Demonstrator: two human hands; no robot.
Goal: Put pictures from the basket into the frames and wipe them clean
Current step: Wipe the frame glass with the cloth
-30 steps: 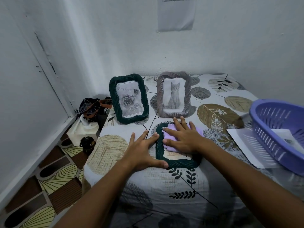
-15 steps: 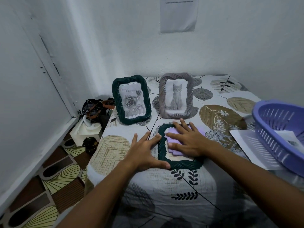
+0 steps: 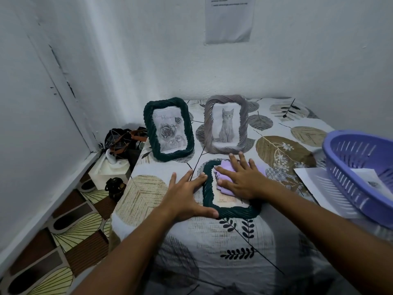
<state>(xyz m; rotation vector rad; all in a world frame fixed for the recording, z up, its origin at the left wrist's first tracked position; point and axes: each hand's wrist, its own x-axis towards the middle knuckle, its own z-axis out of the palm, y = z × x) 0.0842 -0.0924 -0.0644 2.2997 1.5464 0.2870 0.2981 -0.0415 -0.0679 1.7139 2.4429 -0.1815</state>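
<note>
Leftward slid the right hand (image 3: 242, 179), flat-fingered on one purple cloth (image 3: 225, 177); left hand (image 3: 187, 196), fingers spread, steadies the flat frame (image 3: 234, 210); three frames total.

The flat dark green rope-twist picture frame (image 3: 230, 211) near the bed's front edge has a ridged, faintly glossy surface. The soft lilac cloth (image 3: 225, 189) on it looks matt and creased. The slotted purple plastic basket (image 3: 348, 184) at the right edge is smooth, over matt white paper sheets (image 3: 319, 184). The leaf-print bedsheet (image 3: 212, 248) is woven and matt.
</note>
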